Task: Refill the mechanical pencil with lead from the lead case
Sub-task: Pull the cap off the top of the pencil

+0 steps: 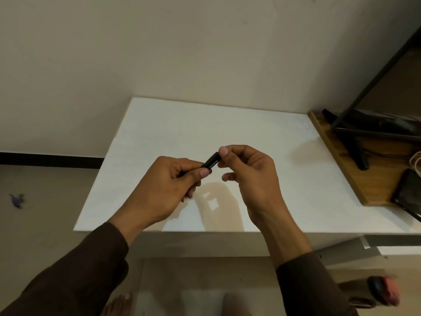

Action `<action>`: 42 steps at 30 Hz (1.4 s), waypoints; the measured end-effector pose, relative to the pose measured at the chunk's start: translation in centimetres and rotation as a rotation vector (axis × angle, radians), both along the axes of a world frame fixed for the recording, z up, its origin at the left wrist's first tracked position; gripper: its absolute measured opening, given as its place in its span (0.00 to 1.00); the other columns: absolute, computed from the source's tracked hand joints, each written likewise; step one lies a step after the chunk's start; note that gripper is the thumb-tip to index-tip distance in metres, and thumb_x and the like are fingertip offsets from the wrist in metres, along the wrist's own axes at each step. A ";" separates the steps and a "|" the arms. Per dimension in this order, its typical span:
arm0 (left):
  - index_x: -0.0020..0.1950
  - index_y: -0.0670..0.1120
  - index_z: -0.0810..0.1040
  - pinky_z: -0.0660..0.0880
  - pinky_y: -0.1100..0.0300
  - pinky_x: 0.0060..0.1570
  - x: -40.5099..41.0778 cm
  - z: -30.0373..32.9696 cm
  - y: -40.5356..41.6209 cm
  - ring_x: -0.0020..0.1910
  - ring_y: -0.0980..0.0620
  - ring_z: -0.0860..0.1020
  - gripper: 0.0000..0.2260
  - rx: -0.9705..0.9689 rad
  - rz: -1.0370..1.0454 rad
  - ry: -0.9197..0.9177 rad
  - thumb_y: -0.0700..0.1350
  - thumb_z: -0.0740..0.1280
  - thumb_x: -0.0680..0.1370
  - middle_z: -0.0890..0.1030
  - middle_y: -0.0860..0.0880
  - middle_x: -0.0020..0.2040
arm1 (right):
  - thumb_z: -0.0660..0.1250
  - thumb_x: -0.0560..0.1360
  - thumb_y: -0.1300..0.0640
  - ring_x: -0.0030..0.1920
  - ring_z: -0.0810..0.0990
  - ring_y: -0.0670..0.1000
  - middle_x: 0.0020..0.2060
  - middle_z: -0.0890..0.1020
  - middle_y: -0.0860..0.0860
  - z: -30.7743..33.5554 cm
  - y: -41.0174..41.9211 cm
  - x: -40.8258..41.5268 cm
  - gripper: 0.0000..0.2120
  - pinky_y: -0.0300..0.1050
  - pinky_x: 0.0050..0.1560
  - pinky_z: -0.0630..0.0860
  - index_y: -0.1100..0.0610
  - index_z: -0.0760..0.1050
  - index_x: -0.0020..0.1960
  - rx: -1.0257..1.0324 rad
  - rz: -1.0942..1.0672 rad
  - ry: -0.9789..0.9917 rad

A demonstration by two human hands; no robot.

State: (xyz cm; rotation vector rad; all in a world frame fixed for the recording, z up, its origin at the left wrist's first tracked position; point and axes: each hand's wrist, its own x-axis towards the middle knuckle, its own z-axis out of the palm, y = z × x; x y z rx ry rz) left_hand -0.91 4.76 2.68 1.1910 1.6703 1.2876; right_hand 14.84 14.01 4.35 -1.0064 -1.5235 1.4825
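A short black tube-shaped object (211, 162), either the mechanical pencil or the lead case, is held above the white table (159, 133). My left hand (173, 185) wraps its lower end, which is hidden in the fist. My right hand (246, 172) pinches its upper end between thumb and forefinger, the other fingers curled loosely. I cannot tell whether the object is one piece or two joined parts. No second pencil part or case lies in view on the table.
A wooden board (346, 165) lies at the table's right edge with a black stand (355, 137) on it, a dark phone (407, 192) and a white cable (417, 160). The wall is close behind. Bare feet and floor show below the front edge.
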 end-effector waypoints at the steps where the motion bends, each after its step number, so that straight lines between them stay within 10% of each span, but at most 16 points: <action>1: 0.51 0.53 0.89 0.76 0.65 0.33 0.0 0.0 0.0 0.29 0.57 0.77 0.07 -0.010 -0.010 -0.005 0.47 0.70 0.80 0.81 0.51 0.31 | 0.71 0.79 0.57 0.41 0.85 0.46 0.39 0.87 0.48 0.2 0.2 0.2 0.05 0.40 0.39 0.81 0.55 0.85 0.47 -0.025 -0.019 0.036; 5: 0.49 0.49 0.89 0.75 0.65 0.31 0.0 -0.2 -0.4 0.28 0.57 0.77 0.07 -0.034 0.018 -0.080 0.46 0.70 0.79 0.80 0.51 0.31 | 0.69 0.81 0.58 0.44 0.86 0.48 0.42 0.88 0.49 1.3 2.3 2.1 0.06 0.43 0.41 0.84 0.56 0.85 0.50 -0.061 -0.117 0.127; 13: 0.49 0.48 0.89 0.76 0.65 0.30 0.1 -0.7 -0.2 0.27 0.56 0.77 0.06 -0.047 0.048 -0.126 0.45 0.71 0.80 0.81 0.50 0.32 | 0.70 0.79 0.56 0.42 0.81 0.47 0.42 0.83 0.46 -2.9 2.7 2.7 0.03 0.40 0.39 0.73 0.53 0.81 0.48 0.215 -0.128 -0.736; 20: 0.47 0.48 0.89 0.77 0.64 0.31 -0.1 -1.1 -0.3 0.28 0.56 0.77 0.07 -0.078 0.028 -0.105 0.45 0.71 0.80 0.81 0.42 0.34 | 0.69 0.80 0.51 0.48 0.80 0.51 0.52 0.82 0.49 -3.8 2.7 2.4 0.07 0.44 0.46 0.72 0.53 0.79 0.54 0.236 -0.125 -0.925; 28: 0.49 0.52 0.89 0.78 0.64 0.32 0.3 -0.9 -0.2 0.29 0.54 0.78 0.07 -0.059 0.007 -0.096 0.46 0.71 0.80 0.83 0.41 0.36 | 0.70 0.80 0.48 0.36 0.84 0.41 0.40 0.88 0.45 -0.3 0.9 0.8 0.09 0.35 0.36 0.78 0.50 0.85 0.47 0.086 -0.012 -0.210; 42: 0.48 0.52 0.89 0.76 0.66 0.31 0.5 -0.8 -0.3 0.29 0.57 0.77 0.07 -0.044 -0.011 -0.031 0.48 0.70 0.80 0.82 0.43 0.34 | 0.68 0.80 0.62 0.46 0.87 0.53 0.42 0.88 0.55 0.6 1.0 1.1 0.08 0.48 0.38 0.83 0.57 0.83 0.43 -0.201 0.038 0.066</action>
